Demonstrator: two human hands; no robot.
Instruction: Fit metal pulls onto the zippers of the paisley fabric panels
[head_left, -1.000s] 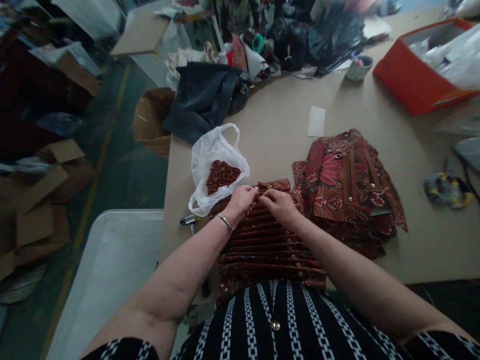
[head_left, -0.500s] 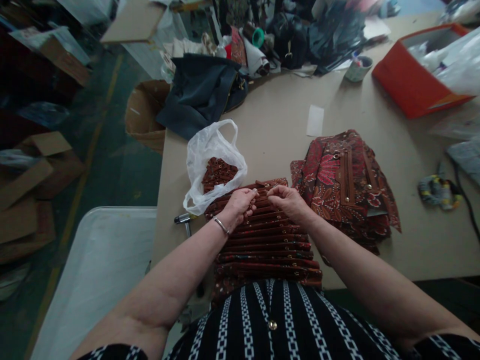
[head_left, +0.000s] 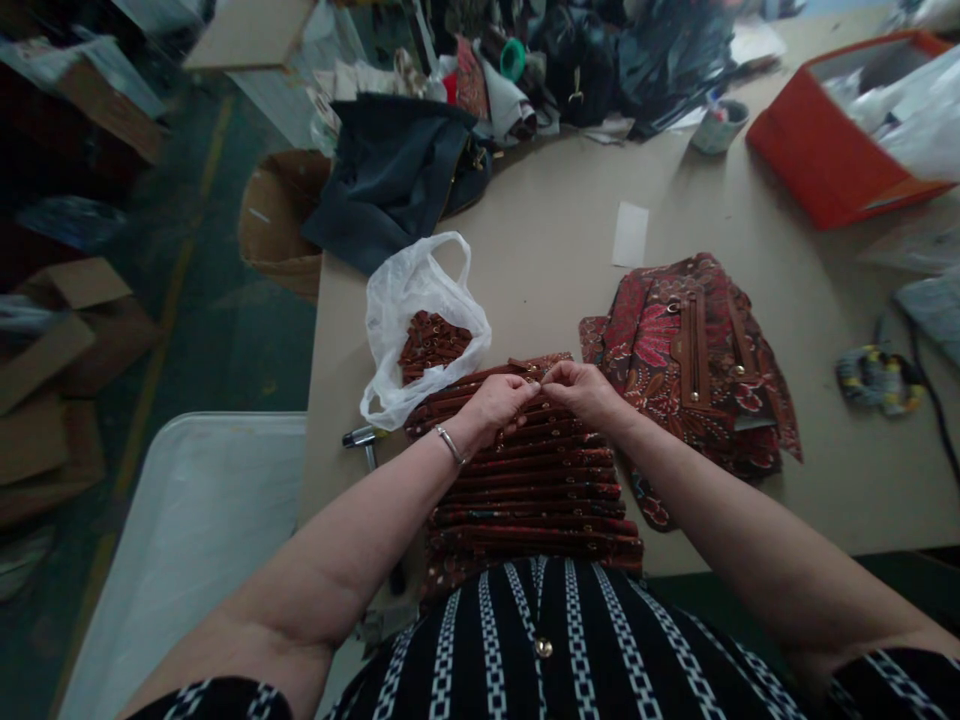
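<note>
Rows of brown patterned fabric pieces with zippers and small gold-coloured metal pulls (head_left: 555,492) lie stacked in front of me, overlapping. My left hand (head_left: 499,405) is closed over the upper rows, thumb and forefinger pinched, with small brown leather tabs partly showing under its curled fingers. Close beside it, my right hand (head_left: 581,390) is pinched too, its fingertips meeting the left ones near a zipper end; what it grips is too small to make out. A white plastic bag (head_left: 382,315) stands open at the upper left, holding many brown leather tabs (head_left: 433,345) with metal rings.
To the right lies a pile of red-brown patterned bag panels (head_left: 652,385). A hammer (head_left: 364,437) rests left of the rows. Farther off are a dark bag (head_left: 397,170), a cup (head_left: 720,128), an orange box (head_left: 817,150), a white paper (head_left: 630,235) and yellow-and-black-handled tools (head_left: 877,382).
My left hand has moved right and slightly up, so its fingertips now meet those of my right hand. The right hand has shifted slightly up and right. The view has tilted slightly.
</note>
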